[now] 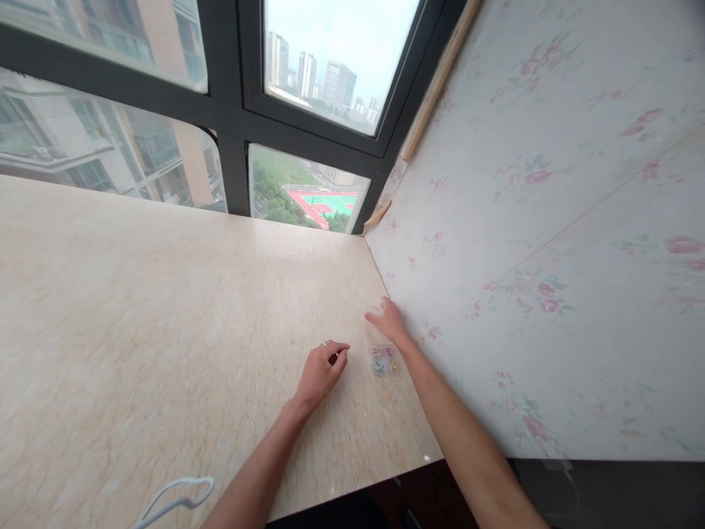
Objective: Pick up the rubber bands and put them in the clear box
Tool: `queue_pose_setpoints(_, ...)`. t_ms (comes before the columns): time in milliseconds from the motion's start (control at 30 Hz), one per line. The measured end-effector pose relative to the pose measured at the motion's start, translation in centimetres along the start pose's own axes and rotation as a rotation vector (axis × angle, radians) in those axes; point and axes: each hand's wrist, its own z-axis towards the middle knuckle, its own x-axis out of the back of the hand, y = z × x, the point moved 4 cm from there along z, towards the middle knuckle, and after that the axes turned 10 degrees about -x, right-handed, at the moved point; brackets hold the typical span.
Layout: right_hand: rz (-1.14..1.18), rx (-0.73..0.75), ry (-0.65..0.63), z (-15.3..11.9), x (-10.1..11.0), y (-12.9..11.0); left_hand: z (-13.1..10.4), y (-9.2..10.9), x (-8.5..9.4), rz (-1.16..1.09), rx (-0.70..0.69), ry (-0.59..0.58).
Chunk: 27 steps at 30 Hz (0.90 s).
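A small clear plastic box (pixel 384 361) lies on the marble-patterned ledge, with small loops in white, pink, teal and yellow sorted in its compartments. Its see-through lid (pixel 375 332) appears to be folded back on the far side. At that lid is my right hand (pixel 390 323), thumb and forefinger curved around its far edge, though the clear plastic makes the contact hard to see. To the left of the box, my left hand (pixel 324 373) hovers low over the ledge, thumb and forefinger pinched together. Whatever sits between those fingertips is too small to name.
The pale ledge (pixel 165 323) runs left under dark-framed windows (pixel 228 117). A flower-patterned wall (pixel 523 242) rises close beside my right arm. At the lower left lies a white cable (pixel 179 501). The ledge's near edge drops to a dark area.
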Motion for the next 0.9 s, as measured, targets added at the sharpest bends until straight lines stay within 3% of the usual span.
queue_pose_setpoints(200, 0.471, -0.056, -0.492, -3.7, -0.1, -1.0, -0.1, 0.0, 0.7, 0.022, 0.015, 0.137)
queue_pose_setpoints(333, 1.013, -0.343, -0.867, -7.0, -0.6, -1.1, -0.3, 0.2, 0.9, -0.02, 0.025, 0.152)
queue_pose_setpoints(400, 1.15, -0.442, -0.929, -8.4, -0.7, -1.1, -0.4, 0.5, 0.7, -0.051, 0.007, 0.118)
queue_pose_setpoints(633, 1.066, -0.409, -1.051, -11.5, -0.8, -1.0, -0.9, 1.7, 0.7, -0.068, -0.157, 0.109)
queue_pose_setpoints(900, 0.85, -0.422, -1.211, -12.5, -1.0, 0.7, -2.0, 3.3, 0.2, 0.061, -0.336, 0.024)
